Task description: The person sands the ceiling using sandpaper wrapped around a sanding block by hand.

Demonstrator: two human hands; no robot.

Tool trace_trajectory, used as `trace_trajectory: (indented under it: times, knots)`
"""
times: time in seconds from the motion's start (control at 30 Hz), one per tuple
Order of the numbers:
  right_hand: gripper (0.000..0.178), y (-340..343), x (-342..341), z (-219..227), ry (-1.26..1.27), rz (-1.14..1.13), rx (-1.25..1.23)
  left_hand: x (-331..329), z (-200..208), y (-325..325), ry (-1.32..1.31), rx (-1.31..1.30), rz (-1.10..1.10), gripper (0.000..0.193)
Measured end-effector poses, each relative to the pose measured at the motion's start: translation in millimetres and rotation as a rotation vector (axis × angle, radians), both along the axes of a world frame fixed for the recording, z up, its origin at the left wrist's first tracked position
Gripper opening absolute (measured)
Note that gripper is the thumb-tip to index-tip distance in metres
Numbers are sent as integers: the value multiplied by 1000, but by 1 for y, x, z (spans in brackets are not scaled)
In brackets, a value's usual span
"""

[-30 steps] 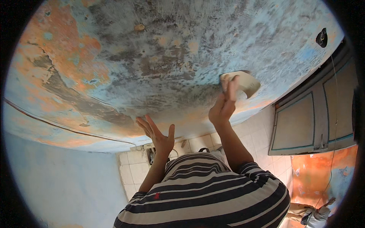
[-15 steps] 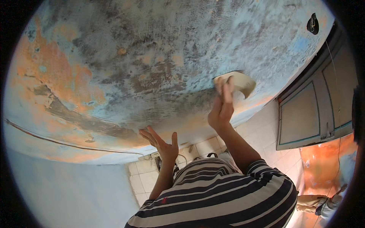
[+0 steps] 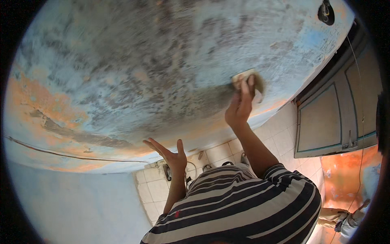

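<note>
My right hand [image 3: 239,106] presses a beige sheet of sandpaper [image 3: 260,84] against a worn wall [image 3: 183,61]. The fingers lie over the sheet, and its loose right edge curls off the surface, blurred by motion. Patchy blue, grey and black paint covers the wall, with orange patches at the left and along the lower part. Lower and to the left, my left hand [image 3: 174,157] is held up with fingers spread and nothing in it. Its fingertips are close to the wall's lower part; whether they touch I cannot tell.
A dark-framed panelled door [image 3: 321,122] stands at the right. Near the upper right, a hole [image 3: 326,14] in the wall shows wires. A thin cable [image 3: 81,157] runs along the lower left wall. Pale floor tiles [image 3: 156,189] lie below. Someone in beige trousers [image 3: 331,215] is at the lower right.
My right hand has shifted a little with the sandpaper, whose loose edge now looks more bunched. The view has shifted, moving the wall slightly up and left. My left hand stays spread.
</note>
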State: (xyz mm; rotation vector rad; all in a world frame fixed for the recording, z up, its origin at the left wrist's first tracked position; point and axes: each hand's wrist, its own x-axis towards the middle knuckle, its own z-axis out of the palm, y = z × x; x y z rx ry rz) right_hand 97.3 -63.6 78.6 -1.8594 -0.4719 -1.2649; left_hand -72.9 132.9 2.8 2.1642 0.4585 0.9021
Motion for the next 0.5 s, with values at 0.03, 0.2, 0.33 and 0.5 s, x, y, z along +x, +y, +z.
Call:
trace_trajectory:
  times: [0.03, 0.2, 0.33, 0.5]
  knots:
    - [38, -15, 7, -7, -3, -8, 7, 5, 3, -9, -6, -1, 17, 105]
    - [43, -110, 56, -17, -53, 11, -53, 33, 13, -67, 9, 21, 28, 105]
    - [50, -187, 99, 23, 41, 34, 377, 59, 20, -123, -14, 41, 6, 106]
    - [51, -247, 128, 27, -13, -85, 85, 86, 20, -182, -22, 70, 31, 106]
